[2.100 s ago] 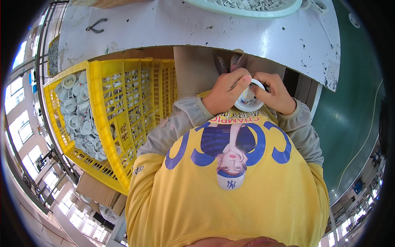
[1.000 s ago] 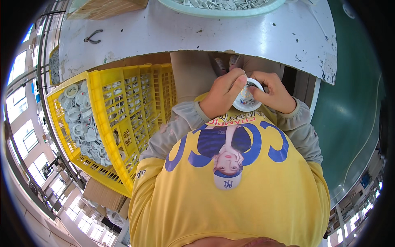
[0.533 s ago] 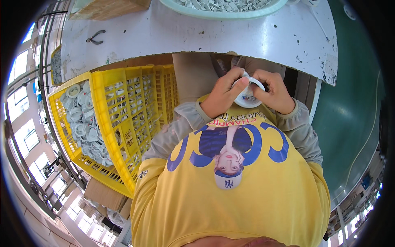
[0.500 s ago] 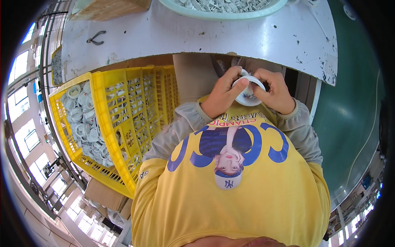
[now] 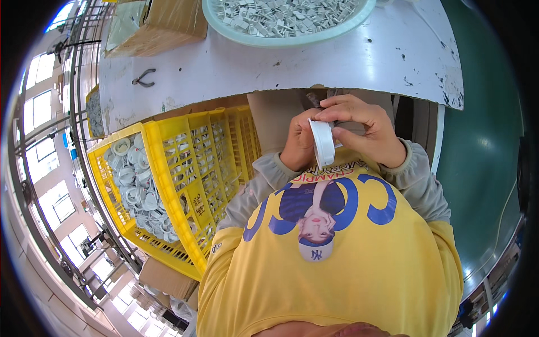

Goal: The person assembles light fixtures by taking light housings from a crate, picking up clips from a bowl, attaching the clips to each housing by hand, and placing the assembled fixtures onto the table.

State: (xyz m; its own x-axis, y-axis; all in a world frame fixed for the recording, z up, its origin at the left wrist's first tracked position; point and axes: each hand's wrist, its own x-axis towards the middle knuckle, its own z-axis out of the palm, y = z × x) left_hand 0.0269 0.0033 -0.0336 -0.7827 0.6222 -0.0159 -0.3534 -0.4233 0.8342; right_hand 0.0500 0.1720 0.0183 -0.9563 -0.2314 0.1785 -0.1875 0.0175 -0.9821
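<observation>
Both my hands meet just below the table's front edge, in front of my yellow shirt. A round white plastic part (image 5: pixel 323 143) is held edge-on between them. My left hand (image 5: pixel 298 143) grips its left side from behind. My right hand (image 5: pixel 362 128) curls over its top and right side, thumb and fingertips pressed on the rim. A dark thin piece (image 5: pixel 314 101) shows just above the fingers; what it is I cannot tell.
A yellow plastic crate (image 5: pixel 168 185) stands to my left, holding several white round parts (image 5: pixel 135 180). On the white table (image 5: pixel 337 62) sit a pale green basin (image 5: pixel 264 36) of small white pieces, a cardboard box (image 5: pixel 163 22) and pliers (image 5: pixel 143 78). Green floor lies to the right.
The white part has turned from showing its round face to standing edge-on between my hands. My right hand's fingers have shifted over its top.
</observation>
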